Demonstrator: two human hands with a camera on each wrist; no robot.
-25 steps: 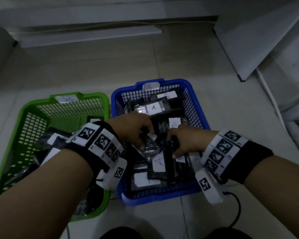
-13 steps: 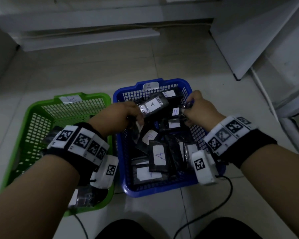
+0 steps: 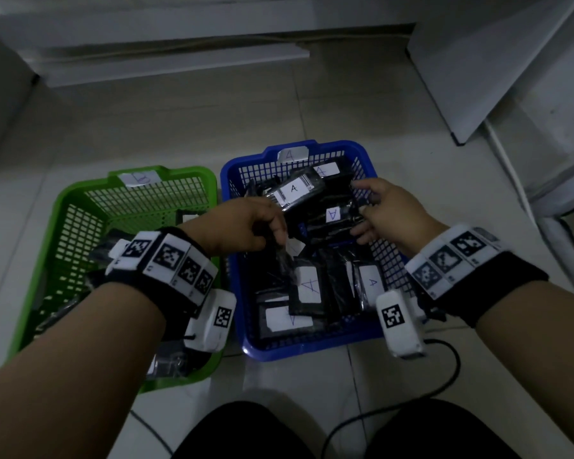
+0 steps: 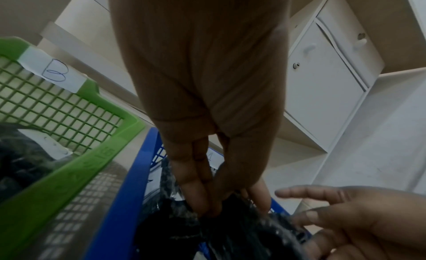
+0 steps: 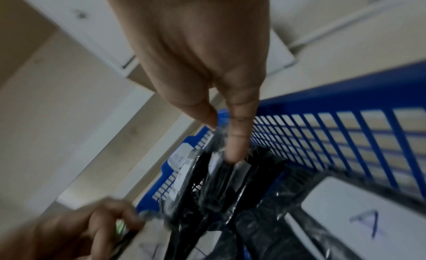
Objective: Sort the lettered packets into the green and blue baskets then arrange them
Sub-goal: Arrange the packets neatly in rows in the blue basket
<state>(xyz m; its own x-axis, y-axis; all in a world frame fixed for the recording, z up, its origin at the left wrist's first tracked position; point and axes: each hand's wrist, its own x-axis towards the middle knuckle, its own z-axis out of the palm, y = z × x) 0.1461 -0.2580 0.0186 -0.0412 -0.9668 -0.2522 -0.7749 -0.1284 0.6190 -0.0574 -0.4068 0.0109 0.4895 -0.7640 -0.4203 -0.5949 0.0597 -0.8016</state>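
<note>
The blue basket, tagged A, holds several black packets with white A labels. Beside it on the left is the green basket, tagged B, with a few dark packets. My left hand is over the blue basket's left side and grips a black packet between thumb and fingers. My right hand is at the far right of the blue basket; thumb and forefinger pinch the clear edge of an upright black packet. An A-labelled packet lies tilted between the hands.
Both baskets stand on a pale tiled floor. White cabinets rise at the right and a low white ledge runs along the back. A black cable trails by my right wrist. My dark-clothed knees are at the bottom.
Both hands have moved from the near middle of the blue basket to its far end. The packets there now stand more upright between them.
</note>
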